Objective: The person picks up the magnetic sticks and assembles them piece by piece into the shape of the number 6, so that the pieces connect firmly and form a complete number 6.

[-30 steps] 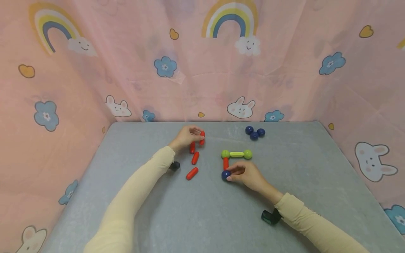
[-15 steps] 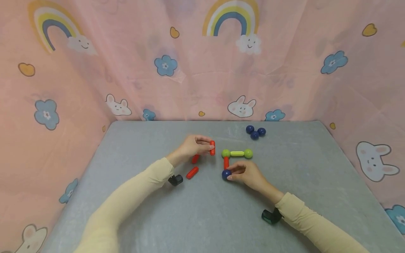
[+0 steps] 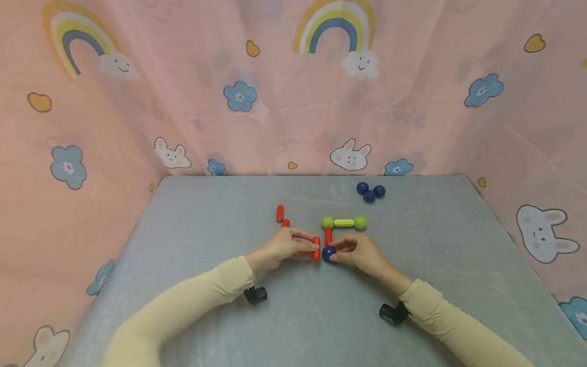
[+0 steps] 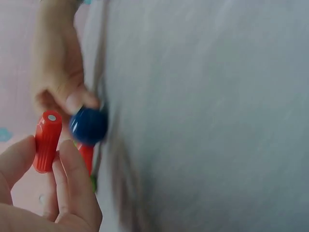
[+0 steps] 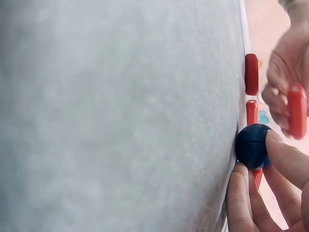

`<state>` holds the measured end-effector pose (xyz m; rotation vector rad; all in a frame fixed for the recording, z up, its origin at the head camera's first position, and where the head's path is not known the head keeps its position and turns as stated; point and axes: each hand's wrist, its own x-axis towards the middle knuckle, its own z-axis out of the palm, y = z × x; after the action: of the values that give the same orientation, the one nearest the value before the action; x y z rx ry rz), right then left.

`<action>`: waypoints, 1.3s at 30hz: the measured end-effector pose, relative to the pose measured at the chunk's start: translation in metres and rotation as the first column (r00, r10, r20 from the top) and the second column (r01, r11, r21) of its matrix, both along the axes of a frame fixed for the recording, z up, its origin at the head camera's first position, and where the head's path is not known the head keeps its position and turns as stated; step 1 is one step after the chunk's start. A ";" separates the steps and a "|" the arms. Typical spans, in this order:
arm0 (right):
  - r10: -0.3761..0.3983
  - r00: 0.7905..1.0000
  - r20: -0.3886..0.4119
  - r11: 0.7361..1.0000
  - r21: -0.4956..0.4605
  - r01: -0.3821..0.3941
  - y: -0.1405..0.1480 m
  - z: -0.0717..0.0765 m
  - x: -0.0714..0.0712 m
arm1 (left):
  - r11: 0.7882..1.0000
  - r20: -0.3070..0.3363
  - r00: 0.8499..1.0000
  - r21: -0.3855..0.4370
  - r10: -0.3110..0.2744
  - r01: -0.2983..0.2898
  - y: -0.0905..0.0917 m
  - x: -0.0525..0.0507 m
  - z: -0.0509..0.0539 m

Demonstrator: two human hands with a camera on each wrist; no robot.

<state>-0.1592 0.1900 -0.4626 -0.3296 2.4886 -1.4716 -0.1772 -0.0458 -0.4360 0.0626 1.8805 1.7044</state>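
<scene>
With twelve o'clock at the table's far edge in the head view, the person's left hand (image 3: 290, 244) pinches a red stick (image 3: 316, 248) between thumb and fingers — held upright at nine o'clock from a blue ball (image 3: 328, 254), near it, with a slim gap between. The left wrist view shows a small pale disc in the stick's end. The right hand (image 3: 359, 252) reaches in from five o'clock and pinches the blue ball between thumb and fingers; whether every finger bears on it cannot be told.

From that ball a red rod (image 3: 328, 236) runs toward twelve o'clock to a green ball (image 3: 327, 223). There a yellow-green rod (image 3: 344, 223) turns off toward three o'clock and ends at a second green ball (image 3: 360, 223). Just past twelve o'clock from this one, three dark blue balls (image 3: 369, 196) sit clustered on the grey table (image 3: 435, 229).

Between eleven and twelve o'clock from the left hand lie two loose red sticks (image 3: 280, 213) — the nearer one partly hidden behind that hand
</scene>
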 end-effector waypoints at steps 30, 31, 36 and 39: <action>0.042 0.999 0.022 0.998 -0.054 -0.041 0.004 -0.002 -0.003 | 0.994 -0.034 0.998 -0.090 -0.058 0.055 0.022 0.038 -0.017; 0.044 0.999 0.025 0.998 -0.056 -0.042 0.004 -0.002 -0.003 | 0.994 -0.035 0.998 -0.096 -0.057 0.053 0.023 0.037 -0.017; 0.045 0.999 0.030 0.998 -0.053 -0.043 0.004 -0.002 -0.002 | 0.992 -0.040 0.998 -0.117 -0.055 0.050 0.025 0.036 -0.018; 0.043 0.999 0.032 0.998 -0.054 -0.041 0.004 -0.002 -0.002 | 0.991 -0.044 0.998 -0.125 -0.054 0.048 0.025 0.035 -0.019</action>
<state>-0.1613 0.1937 -0.4643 -0.3614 2.4051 -1.5165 -0.1421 -0.0207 -0.4552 0.1018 1.9979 1.5616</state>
